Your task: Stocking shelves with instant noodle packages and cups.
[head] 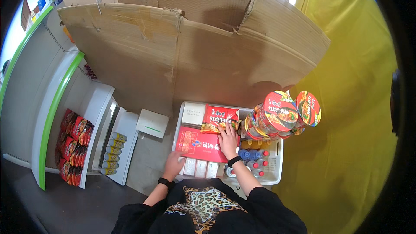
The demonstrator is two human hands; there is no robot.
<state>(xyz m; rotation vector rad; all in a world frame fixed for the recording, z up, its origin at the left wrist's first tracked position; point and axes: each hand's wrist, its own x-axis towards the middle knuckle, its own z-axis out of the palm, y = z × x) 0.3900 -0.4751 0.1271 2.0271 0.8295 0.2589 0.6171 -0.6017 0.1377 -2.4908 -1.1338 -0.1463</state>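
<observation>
A white plastic basket (277,169) full of goods stands before me. My right hand (228,140) lies, fingers spread, on the lower edge of a red instant noodle packet (218,114). Under that packet is a flat red box (195,141). My left hand (174,165) rests at the basket's left side by the red box's near corner; whether it grips anything cannot be told. Small white wrapped packs (201,168) line the near side. Bottles with red caps (261,163) stand at the right, below stacked instant noodle bowls (280,110). A white box (193,114) sits in the far left corner.
At the left, a shelf unit with green edging (61,87) holds red noodle packets (70,146) and, lower down, a row of yellow cans (113,152). A white carton (152,123) stands between shelf and basket. Cardboard sheets (211,55) rise behind; a yellow curtain (341,136) hangs at the right.
</observation>
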